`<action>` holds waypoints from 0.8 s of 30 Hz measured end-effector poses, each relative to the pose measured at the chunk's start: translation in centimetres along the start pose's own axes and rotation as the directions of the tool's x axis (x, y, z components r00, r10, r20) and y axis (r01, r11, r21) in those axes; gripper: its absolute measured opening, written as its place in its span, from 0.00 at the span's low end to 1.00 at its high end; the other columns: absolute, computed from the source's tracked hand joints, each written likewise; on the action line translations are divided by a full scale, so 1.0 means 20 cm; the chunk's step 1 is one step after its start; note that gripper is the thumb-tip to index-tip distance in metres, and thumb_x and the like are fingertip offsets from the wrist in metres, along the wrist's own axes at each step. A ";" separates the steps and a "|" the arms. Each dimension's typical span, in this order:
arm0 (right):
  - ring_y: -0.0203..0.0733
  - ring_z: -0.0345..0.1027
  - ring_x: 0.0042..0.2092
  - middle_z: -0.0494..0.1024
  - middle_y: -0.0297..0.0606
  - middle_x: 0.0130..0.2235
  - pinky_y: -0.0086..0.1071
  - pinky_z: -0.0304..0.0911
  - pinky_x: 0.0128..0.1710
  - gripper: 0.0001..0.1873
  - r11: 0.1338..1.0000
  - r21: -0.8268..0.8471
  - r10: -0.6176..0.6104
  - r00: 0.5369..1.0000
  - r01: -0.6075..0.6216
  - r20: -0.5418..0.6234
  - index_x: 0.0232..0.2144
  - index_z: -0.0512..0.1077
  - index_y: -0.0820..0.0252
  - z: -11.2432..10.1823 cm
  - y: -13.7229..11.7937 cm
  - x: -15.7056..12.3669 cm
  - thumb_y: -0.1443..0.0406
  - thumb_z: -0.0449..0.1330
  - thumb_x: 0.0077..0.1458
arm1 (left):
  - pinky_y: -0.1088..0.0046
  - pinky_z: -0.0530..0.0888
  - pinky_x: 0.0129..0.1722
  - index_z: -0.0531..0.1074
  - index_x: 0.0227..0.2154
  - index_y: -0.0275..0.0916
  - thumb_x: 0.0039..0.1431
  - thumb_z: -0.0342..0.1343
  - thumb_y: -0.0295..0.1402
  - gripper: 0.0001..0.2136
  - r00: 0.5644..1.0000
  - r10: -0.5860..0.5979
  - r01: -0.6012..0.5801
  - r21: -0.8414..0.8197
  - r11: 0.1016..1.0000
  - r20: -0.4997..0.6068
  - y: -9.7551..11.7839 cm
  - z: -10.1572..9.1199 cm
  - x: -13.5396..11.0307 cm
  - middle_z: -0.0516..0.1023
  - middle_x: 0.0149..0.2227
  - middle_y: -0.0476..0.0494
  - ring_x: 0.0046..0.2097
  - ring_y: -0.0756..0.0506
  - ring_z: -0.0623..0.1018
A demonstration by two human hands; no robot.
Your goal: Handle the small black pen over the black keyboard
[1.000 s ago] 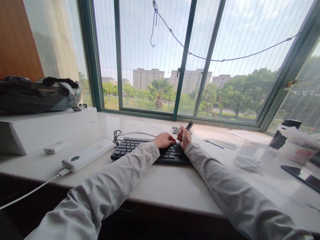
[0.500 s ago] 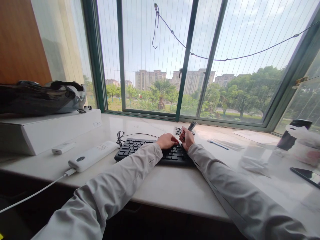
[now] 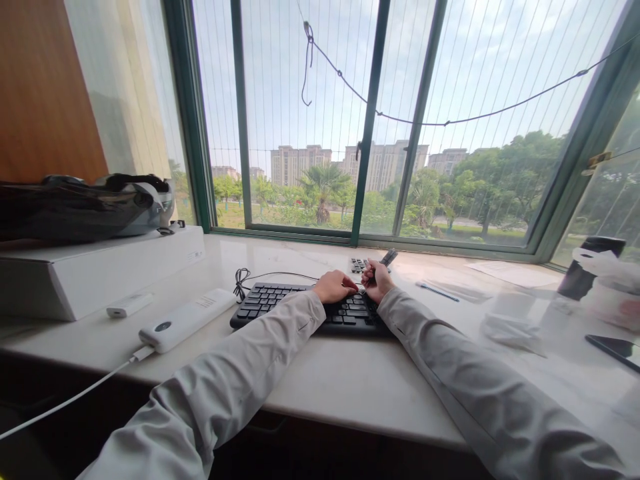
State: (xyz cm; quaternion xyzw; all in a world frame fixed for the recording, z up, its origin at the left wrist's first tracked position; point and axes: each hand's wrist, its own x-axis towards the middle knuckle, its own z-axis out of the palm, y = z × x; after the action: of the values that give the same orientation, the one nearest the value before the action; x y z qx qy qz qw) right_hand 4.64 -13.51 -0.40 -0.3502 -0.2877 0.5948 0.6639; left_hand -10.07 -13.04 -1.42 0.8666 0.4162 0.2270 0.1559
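**Two hands on a black keyboard**

The black keyboard (image 3: 307, 307) lies flat on the smooth, pale counter (image 3: 320, 380), near the window. It looks stiff and light, made of hard plastic with small bumpy keys. Its long edges seem the best place to hold it. The left hand (image 3: 334, 285) rests curled on the keys, holding nothing. The right hand (image 3: 377, 280) is closed around a thin dark tool (image 3: 388, 257), like a pen, which points up.

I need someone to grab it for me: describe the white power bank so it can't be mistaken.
On the pale windowsill counter, look left of the black keyboard. The power bank is the long white bar with a dark oval and a white cable plugged in, bigger than the small white device beside it.
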 end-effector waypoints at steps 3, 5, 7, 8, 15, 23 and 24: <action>0.28 0.44 0.14 0.50 0.24 0.12 0.23 0.44 0.13 0.19 0.999 0.024 0.031 0.999 -0.031 0.015 0.18 0.53 0.58 0.00 -0.01 -0.01 0.65 0.50 0.59 | 0.75 0.69 0.48 0.80 0.38 0.45 0.52 0.57 0.38 0.12 1.000 0.001 -0.001 -0.005 1.000 -0.001 0.00 0.00 0.00 0.81 0.40 0.50 0.44 0.47 0.77; 0.28 0.44 0.15 0.51 0.25 0.12 0.23 0.44 0.13 0.18 0.999 0.024 0.023 1.000 -0.024 0.021 0.18 0.53 0.58 0.01 -0.01 -0.01 0.65 0.51 0.59 | 0.75 0.70 0.48 0.80 0.38 0.44 0.52 0.57 0.38 0.12 1.000 -0.001 0.001 -0.006 1.000 -0.004 0.00 0.00 0.00 0.81 0.39 0.49 0.44 0.47 0.77; 0.28 0.45 0.15 0.51 0.25 0.12 0.23 0.44 0.13 0.18 1.000 0.018 0.008 1.000 -0.009 0.030 0.18 0.54 0.58 0.02 -0.01 -0.02 0.64 0.51 0.59 | 0.75 0.70 0.48 0.80 0.38 0.44 0.52 0.57 0.38 0.12 1.000 -0.008 0.007 -0.010 1.000 -0.006 0.01 0.00 -0.01 0.81 0.39 0.49 0.44 0.46 0.77; 0.28 0.45 0.15 0.52 0.25 0.13 0.23 0.44 0.13 0.18 1.000 0.017 0.002 0.999 -0.002 0.038 0.18 0.54 0.58 0.02 -0.01 -0.02 0.64 0.52 0.59 | 0.75 0.70 0.47 0.80 0.38 0.43 0.52 0.57 0.39 0.13 1.000 -0.014 0.014 -0.011 1.000 -0.008 0.02 -0.01 -0.01 0.81 0.39 0.48 0.43 0.46 0.77; 0.28 0.46 0.15 0.53 0.25 0.13 0.23 0.45 0.13 0.18 0.996 0.086 -0.024 0.997 0.017 0.077 0.19 0.55 0.58 0.01 0.00 0.00 0.63 0.53 0.59 | 0.74 0.70 0.48 0.80 0.39 0.44 0.51 0.57 0.39 0.13 1.000 -0.027 0.027 0.002 1.000 -0.003 0.03 -0.02 -0.02 0.81 0.40 0.48 0.44 0.45 0.77; 0.27 0.45 0.15 0.53 0.25 0.14 0.22 0.44 0.13 0.18 0.993 0.076 0.090 0.994 -0.095 0.064 0.19 0.54 0.58 0.02 -0.03 -0.02 0.63 0.51 0.61 | 0.74 0.69 0.49 0.79 0.40 0.44 0.53 0.55 0.39 0.14 1.000 0.021 -0.021 0.004 1.000 0.021 0.01 -0.01 0.00 0.80 0.42 0.49 0.45 0.45 0.77; 0.27 0.45 0.15 0.53 0.24 0.13 0.22 0.44 0.13 0.18 0.994 0.077 0.074 0.996 -0.078 0.054 0.19 0.55 0.58 0.02 -0.02 -0.02 0.63 0.51 0.60 | 0.74 0.69 0.49 0.79 0.40 0.44 0.53 0.55 0.39 0.14 1.000 0.022 -0.022 0.005 1.000 0.020 0.00 0.00 0.00 0.80 0.42 0.49 0.45 0.45 0.77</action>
State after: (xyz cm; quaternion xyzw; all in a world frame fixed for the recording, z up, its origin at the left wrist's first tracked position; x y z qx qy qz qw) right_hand 4.55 -13.88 0.22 -0.3192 -0.2674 0.6394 0.6464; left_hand -10.08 -13.09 -1.33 0.8737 0.4056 0.2189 0.1554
